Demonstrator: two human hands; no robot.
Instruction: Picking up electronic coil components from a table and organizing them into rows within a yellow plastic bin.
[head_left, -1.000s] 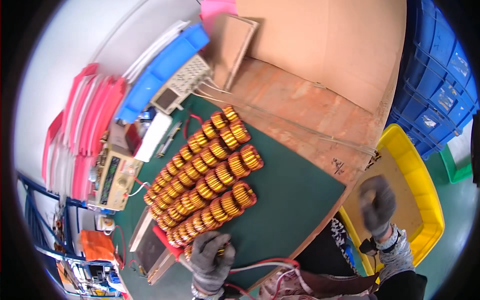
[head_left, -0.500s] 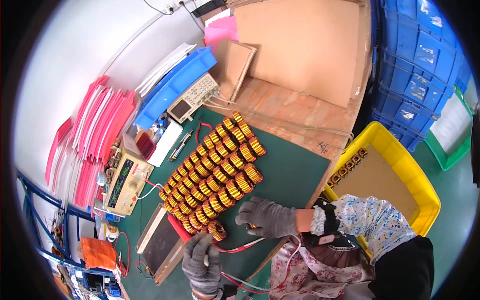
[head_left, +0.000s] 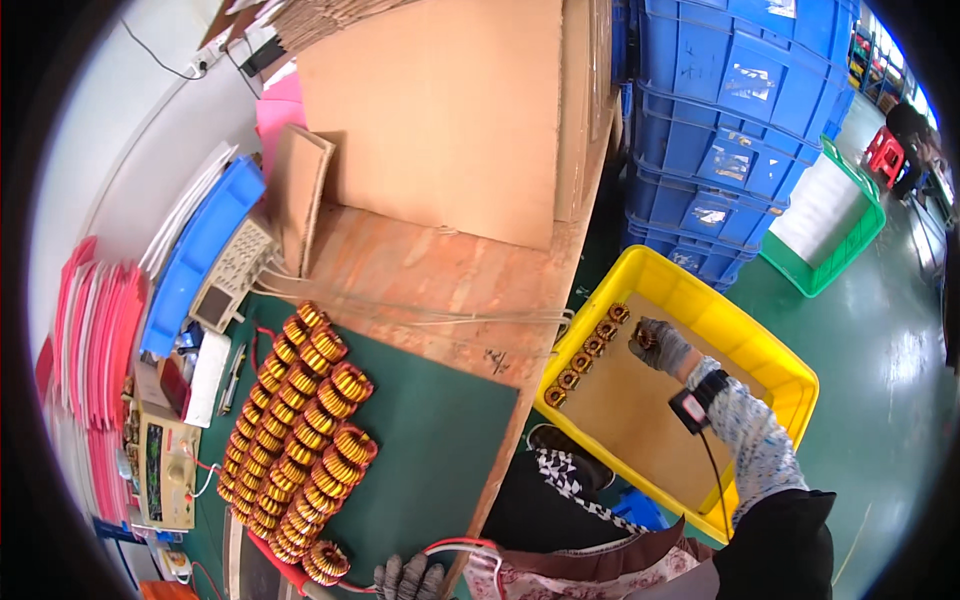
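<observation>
My right hand (head_left: 662,346), in a grey glove, is closed round a copper-wound toroidal coil (head_left: 645,340) inside the yellow bin (head_left: 800,400). It is beside a short row of similar coils (head_left: 580,362) on the bin's brown board. My left hand (head_left: 408,578), also gloved, shows only its fingers at the lower picture edge. They look slightly apart, with nothing visible in them; the palm is out of view. Close to it are a red and white lead (head_left: 460,544) and a single coil (head_left: 326,562) at the near end of several rows of coils (head_left: 300,420) on the green mat (head_left: 425,440).
Left of the coils stand a beige meter (head_left: 166,470), an oscilloscope (head_left: 232,270), a blue tray (head_left: 205,250) and pink and white folders (head_left: 95,380). Cardboard (head_left: 440,120) leans behind. Stacked blue crates (head_left: 715,150) and a green crate (head_left: 860,215) stand beyond the yellow bin.
The view has swung to the right. My right hand has gone from over the mat into the yellow bin with a coil. My left hand now sits at the lower picture edge.
</observation>
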